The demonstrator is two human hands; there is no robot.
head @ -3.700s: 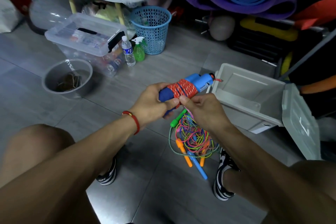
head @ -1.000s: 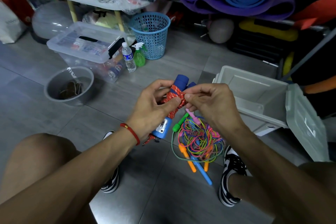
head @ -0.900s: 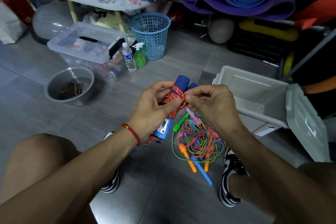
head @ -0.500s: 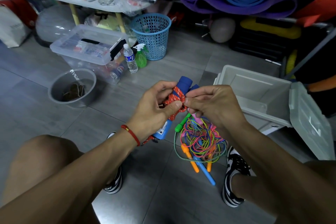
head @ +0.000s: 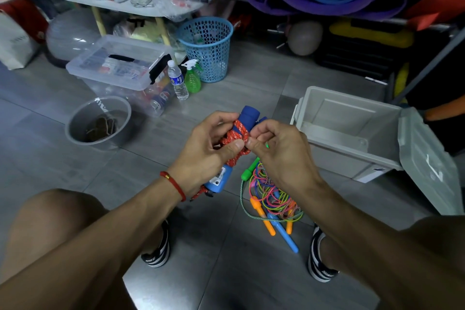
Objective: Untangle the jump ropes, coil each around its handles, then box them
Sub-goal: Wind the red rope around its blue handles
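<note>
While the left hand [head: 208,156] gripped the blue handles [head: 247,118] upright, its thumb pressed the red rope [head: 235,137] coiled round them, and the right hand [head: 279,156] pinched a strand of that rope against the coil. Seconds before, the bundle had lain level and pointed toward the grey box [head: 349,133]; it had since been turned on end, counter end down, and the wraps looked tighter. I judged the coiling nearly done, with only the tail left to tuck before boxing. Left of the box, on the floor [head: 251,78], the tangled ropes [head: 271,196] lay between the shoes, untouched. That box stood open just right of the hands, its lid [head: 427,161] swung clear, leaving a short, unobstructed path over its near rim.
</note>
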